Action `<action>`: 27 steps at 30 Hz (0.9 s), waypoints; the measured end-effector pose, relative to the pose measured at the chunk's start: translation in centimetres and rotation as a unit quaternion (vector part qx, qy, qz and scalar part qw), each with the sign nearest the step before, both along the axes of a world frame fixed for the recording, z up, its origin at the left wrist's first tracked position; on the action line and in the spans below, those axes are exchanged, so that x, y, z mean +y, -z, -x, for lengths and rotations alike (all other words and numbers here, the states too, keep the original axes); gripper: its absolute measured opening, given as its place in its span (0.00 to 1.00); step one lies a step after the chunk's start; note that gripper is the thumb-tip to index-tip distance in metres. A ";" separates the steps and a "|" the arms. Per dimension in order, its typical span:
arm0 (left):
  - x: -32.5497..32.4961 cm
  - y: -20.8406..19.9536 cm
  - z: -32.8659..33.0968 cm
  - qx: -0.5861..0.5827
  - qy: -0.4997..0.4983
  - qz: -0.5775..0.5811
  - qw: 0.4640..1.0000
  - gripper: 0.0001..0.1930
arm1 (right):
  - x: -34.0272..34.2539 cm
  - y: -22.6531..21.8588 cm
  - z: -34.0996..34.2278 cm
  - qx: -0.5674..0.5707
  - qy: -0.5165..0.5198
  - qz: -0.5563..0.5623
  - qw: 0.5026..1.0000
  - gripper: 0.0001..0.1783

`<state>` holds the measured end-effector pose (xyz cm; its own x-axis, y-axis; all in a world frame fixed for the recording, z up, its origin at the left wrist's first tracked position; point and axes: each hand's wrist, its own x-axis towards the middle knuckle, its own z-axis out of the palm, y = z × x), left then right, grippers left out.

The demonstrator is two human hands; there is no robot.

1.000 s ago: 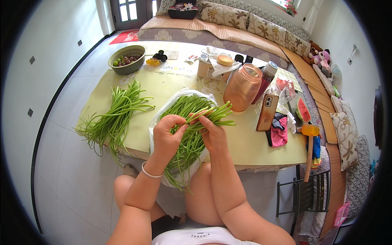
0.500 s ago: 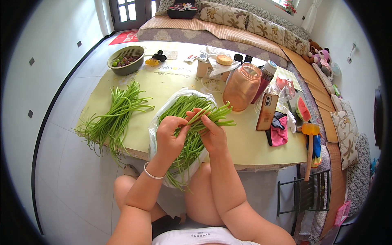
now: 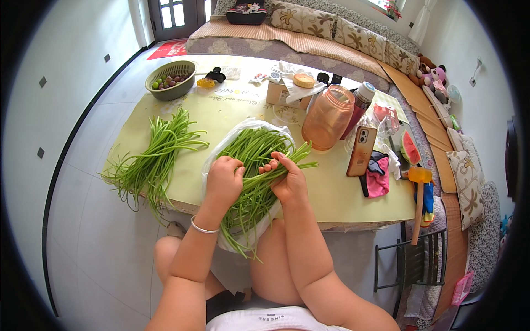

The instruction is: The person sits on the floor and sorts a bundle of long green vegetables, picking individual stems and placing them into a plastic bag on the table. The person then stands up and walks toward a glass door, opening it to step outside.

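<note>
My right hand [image 3: 290, 180] is closed round a small bunch of long green vegetable stems [image 3: 302, 156], whose ends stick out past the thumb to the right. To its left, my left hand [image 3: 224, 180] has its fingers curled together in a pinch; what they hold, if anything, is hidden. Both hands are over a white plastic bag [image 3: 212, 157], which stands open at the table's near edge. More loose green stems [image 3: 251, 144] fill the bag, some drooping over its near side. A separate pile of the same stems [image 3: 157, 151] lies on the table at the left.
On the pale yellow table [image 3: 326, 204] stand a basket of grapes [image 3: 171, 83], a tinted plastic jar [image 3: 327, 118], a flask [image 3: 361, 102] and a phone [image 3: 361, 151]. Pink-and-black cloth [image 3: 376, 175], watermelon [image 3: 409, 147] and a mallet [image 3: 420, 187] are at the right. A dark chair [image 3: 411, 262] stands near.
My left hand has moved away from the bunch, down and to the left, its fingers now apart from the right hand's. The right hand keeps its hold on the stems, nearly in place.
</note>
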<state>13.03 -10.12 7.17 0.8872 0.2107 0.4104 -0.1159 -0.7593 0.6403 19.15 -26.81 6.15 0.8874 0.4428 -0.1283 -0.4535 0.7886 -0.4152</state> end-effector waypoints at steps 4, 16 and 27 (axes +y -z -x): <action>-0.3 0.4 -0.1 -0.026 0.022 -0.089 0.995 0.08 | 0.0 0.0 0.0 0.014 0.007 0.004 1.000 0.08; 0.2 1.3 -0.3 0.017 0.061 -0.049 0.997 0.14 | 0.1 -0.3 0.1 0.026 0.010 0.016 0.999 0.07; -0.4 0.1 -0.1 -0.047 0.057 0.067 0.995 0.17 | -0.1 0.3 -0.3 0.023 -0.004 0.020 1.000 0.12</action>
<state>13.10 -10.48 7.07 0.8677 0.1694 0.4674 -0.2605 -0.6457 0.7178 19.43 -26.87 5.83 0.8765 0.4440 -0.1863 -0.4794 0.7684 -0.4241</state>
